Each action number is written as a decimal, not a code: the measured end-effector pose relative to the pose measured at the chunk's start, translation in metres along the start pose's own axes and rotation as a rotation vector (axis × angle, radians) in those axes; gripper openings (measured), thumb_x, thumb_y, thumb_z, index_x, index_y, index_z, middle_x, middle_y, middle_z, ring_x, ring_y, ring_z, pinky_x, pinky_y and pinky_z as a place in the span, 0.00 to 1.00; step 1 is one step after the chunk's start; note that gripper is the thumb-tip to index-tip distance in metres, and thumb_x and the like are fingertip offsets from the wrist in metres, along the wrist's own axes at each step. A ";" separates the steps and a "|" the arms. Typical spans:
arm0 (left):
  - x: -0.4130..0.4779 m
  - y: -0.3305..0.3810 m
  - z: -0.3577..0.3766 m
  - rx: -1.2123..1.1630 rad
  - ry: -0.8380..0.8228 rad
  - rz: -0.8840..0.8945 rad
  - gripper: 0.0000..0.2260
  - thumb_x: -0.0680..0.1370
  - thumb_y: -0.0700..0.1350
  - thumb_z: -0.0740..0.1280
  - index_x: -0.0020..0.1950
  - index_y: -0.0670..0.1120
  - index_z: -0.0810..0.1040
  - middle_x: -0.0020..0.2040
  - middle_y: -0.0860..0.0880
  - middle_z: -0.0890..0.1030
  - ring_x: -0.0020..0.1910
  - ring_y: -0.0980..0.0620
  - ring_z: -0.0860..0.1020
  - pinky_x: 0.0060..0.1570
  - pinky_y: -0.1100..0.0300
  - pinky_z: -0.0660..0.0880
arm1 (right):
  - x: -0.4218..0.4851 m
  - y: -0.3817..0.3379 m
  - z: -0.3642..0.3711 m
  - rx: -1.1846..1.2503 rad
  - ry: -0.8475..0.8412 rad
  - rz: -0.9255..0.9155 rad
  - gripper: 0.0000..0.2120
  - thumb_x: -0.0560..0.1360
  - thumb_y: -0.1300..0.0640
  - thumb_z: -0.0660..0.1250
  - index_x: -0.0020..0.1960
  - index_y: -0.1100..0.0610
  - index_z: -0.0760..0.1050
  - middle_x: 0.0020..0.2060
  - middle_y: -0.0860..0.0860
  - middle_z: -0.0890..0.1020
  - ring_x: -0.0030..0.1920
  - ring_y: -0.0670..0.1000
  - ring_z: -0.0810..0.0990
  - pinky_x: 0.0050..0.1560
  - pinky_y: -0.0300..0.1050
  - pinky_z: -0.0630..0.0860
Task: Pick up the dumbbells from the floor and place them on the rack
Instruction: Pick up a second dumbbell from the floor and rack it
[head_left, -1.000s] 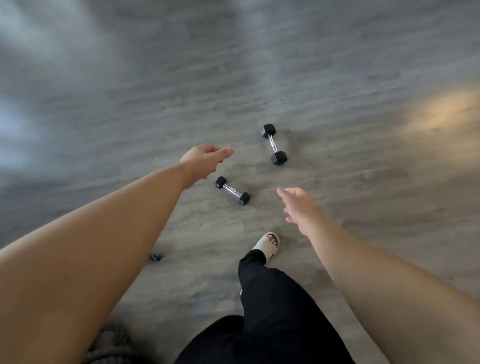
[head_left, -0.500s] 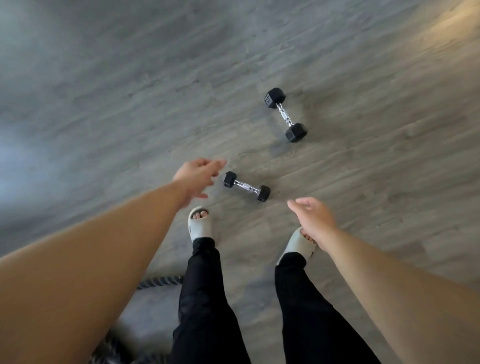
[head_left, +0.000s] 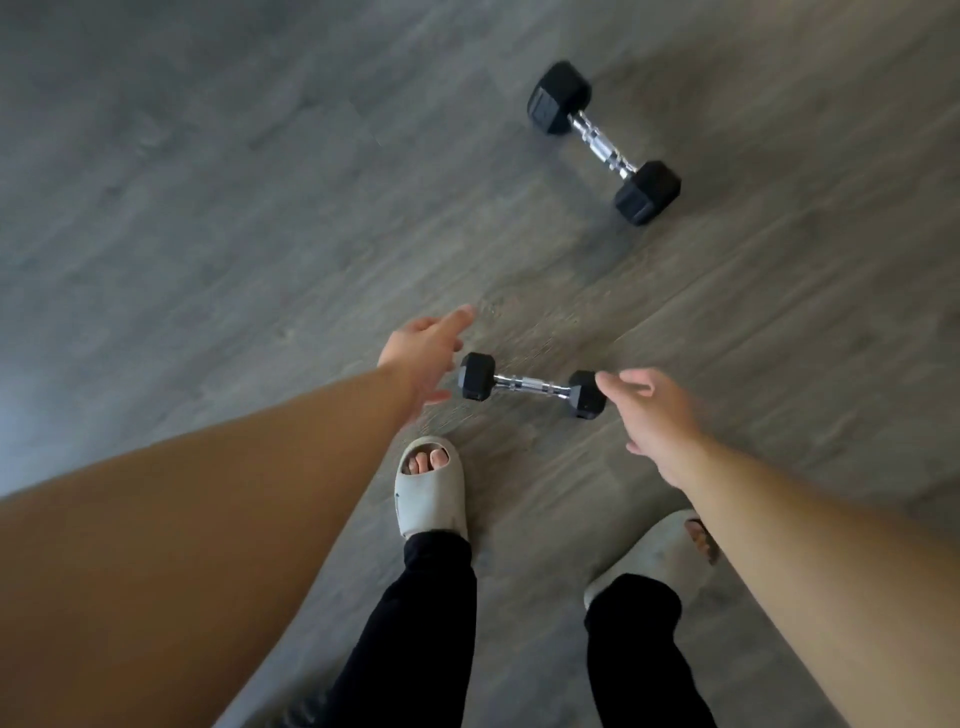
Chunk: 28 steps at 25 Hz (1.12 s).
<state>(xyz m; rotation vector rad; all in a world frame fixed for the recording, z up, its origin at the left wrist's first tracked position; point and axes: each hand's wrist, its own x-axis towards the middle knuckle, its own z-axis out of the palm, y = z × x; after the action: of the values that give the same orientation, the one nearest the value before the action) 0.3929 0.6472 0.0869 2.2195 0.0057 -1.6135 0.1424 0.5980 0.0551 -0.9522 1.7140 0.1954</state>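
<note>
Reach step: left hand and right hand, both spread, empty, flank small dumbbell on floor. Next: close around handle.

The floor is grey wood-look planking, its grain running on a slant. Two pale open-toed slides stand on it, the left slide ahead of the right slide. Black trouser legs rise from both. A dark object at the bottom edge is unclear.

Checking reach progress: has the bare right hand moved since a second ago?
Yes. The right hand has closed toward the small black hex dumbbell, now beside its right end, not gripping.
</note>
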 end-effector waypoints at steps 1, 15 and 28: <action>0.027 -0.012 0.001 0.027 0.020 -0.012 0.24 0.76 0.64 0.70 0.66 0.51 0.77 0.61 0.51 0.81 0.58 0.48 0.80 0.54 0.46 0.81 | 0.023 0.006 0.012 -0.001 0.008 -0.002 0.29 0.77 0.40 0.71 0.73 0.55 0.74 0.64 0.53 0.80 0.59 0.55 0.80 0.63 0.58 0.79; 0.177 -0.106 0.074 0.230 0.164 0.093 0.24 0.66 0.52 0.83 0.58 0.53 0.78 0.49 0.53 0.79 0.44 0.48 0.84 0.43 0.49 0.85 | 0.163 0.079 0.095 0.178 0.142 0.105 0.22 0.67 0.44 0.77 0.55 0.52 0.76 0.57 0.56 0.80 0.47 0.57 0.85 0.45 0.61 0.87; -0.185 0.157 0.098 0.421 0.201 0.395 0.25 0.63 0.49 0.85 0.56 0.53 0.81 0.52 0.50 0.82 0.42 0.48 0.84 0.32 0.57 0.81 | -0.109 -0.046 -0.164 0.746 0.159 0.127 0.19 0.60 0.47 0.76 0.48 0.51 0.77 0.50 0.56 0.84 0.38 0.54 0.83 0.40 0.57 0.88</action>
<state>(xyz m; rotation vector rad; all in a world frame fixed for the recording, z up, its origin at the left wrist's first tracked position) 0.2776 0.5128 0.2793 2.4752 -0.7303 -1.2547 0.0602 0.5288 0.2260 -0.3094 1.7859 -0.4273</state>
